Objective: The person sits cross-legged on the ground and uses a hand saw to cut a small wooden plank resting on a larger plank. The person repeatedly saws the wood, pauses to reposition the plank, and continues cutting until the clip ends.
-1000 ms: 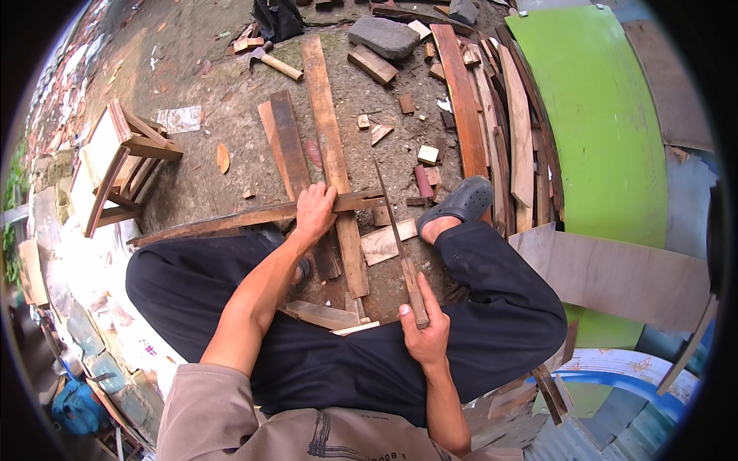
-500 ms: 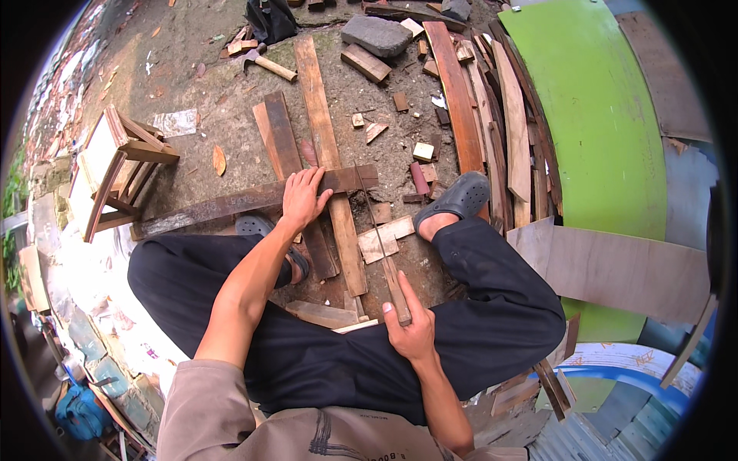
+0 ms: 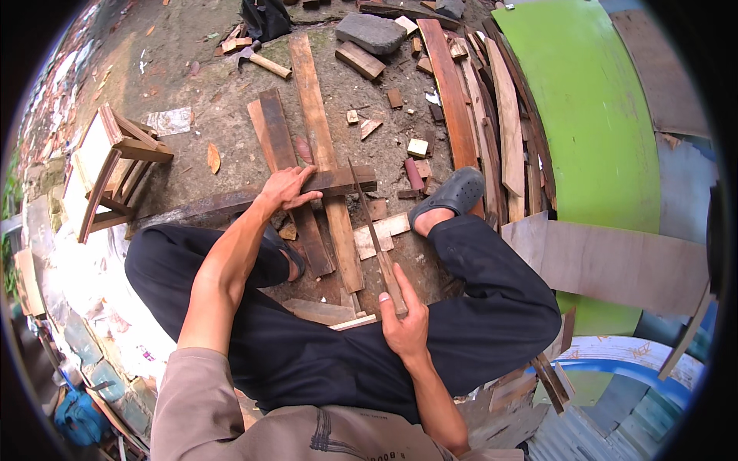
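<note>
A dark plank [image 3: 207, 204] lies crosswise over two lengthwise boards, a pale brown board [image 3: 317, 115] and a darker board [image 3: 281, 131]. My left hand [image 3: 287, 189] presses on the crosswise plank, its fingers over the top and its thumb along the near side. In my right hand [image 3: 405, 330] is a handsaw [image 3: 375, 233], its wooden handle gripped with the forefinger stretched along it. The thin blade points away from me and crosses the plank near its right end. Whether the teeth have cut into the wood cannot be made out.
A small wooden stool [image 3: 115, 170] lies at the left. A hammer [image 3: 265, 63] and a grey stone block [image 3: 371, 33] are at the far side. Long wood strips [image 3: 507, 115] lie beside a green panel [image 3: 573, 115] on the right. Wood offcuts [image 3: 417, 147] litter the ground between.
My left hand has shifted a little left along the plank, its thumb now stretched along the near side. The saw remains across the plank's right part in my right hand. The view has shifted slightly.
</note>
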Demonstrator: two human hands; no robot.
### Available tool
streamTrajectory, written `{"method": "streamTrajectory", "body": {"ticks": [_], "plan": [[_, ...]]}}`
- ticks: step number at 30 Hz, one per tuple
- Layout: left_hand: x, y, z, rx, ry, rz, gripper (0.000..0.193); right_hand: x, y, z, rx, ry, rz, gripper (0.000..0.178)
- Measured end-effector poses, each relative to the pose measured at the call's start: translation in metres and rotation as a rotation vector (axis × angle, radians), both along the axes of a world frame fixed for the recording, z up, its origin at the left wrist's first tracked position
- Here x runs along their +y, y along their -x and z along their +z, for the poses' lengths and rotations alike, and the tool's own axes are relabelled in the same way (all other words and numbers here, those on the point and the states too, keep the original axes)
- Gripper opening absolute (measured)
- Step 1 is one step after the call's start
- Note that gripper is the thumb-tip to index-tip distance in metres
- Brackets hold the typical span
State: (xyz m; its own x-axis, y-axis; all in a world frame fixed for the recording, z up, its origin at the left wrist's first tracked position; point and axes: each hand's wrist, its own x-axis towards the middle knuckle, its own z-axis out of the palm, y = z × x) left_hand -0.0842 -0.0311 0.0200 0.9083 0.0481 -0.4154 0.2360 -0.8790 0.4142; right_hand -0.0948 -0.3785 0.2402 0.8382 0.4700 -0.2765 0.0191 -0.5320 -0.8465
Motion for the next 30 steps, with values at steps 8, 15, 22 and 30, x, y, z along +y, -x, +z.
{"method": "streamTrajectory", "body": {"ticks": [8,15,22,30], "plan": [[-0.02,0.013,-0.016,-0.293,-0.263,0.037,0.06,0.039,-0.006,0.013,0.043,0.005,-0.01,0.056],[-0.021,0.011,-0.029,-0.334,-0.144,0.185,0.057,0.063,-0.012,0.021,-0.013,0.047,-0.019,0.053],[-0.025,0.004,-0.014,-0.295,-0.109,0.173,0.064,0.067,-0.007,0.031,0.041,0.097,-0.004,0.056],[-0.036,0.011,-0.01,-0.224,-0.138,0.187,0.065,0.074,0.003,0.055,0.1,0.186,0.016,0.058]]}}
